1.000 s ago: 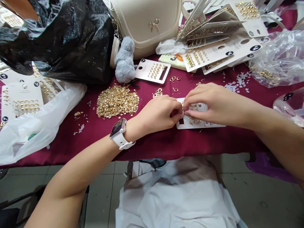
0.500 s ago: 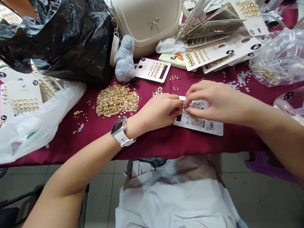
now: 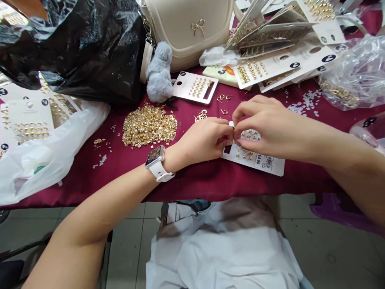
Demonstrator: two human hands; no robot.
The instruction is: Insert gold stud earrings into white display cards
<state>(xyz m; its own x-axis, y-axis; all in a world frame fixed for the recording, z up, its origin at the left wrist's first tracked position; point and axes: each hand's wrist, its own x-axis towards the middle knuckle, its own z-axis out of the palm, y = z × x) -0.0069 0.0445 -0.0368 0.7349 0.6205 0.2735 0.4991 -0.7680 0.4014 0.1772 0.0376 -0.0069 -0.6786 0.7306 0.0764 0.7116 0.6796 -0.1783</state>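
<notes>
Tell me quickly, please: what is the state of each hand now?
Left hand: closed, pinching the top edge of the white earring card.
Right hand: closed, pinching the same edge; the fingers hide exactly what is held.

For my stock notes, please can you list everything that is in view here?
tablecloth: one, dark red, under everything
handbag: one, cream, far centre
plush toy: one, grey, beside handbag
plastic bag: one, black, far left
plastic bag: one, white, near left
plastic bag: one, clear, far right
loose earring pieces: one heap, gold, left of centre
earring cards: several, white, far right and left
front earring card: one, white, under hands
watch: one, white, left wrist
left hand: one, at card edge
right hand: one, at card edge
</notes>
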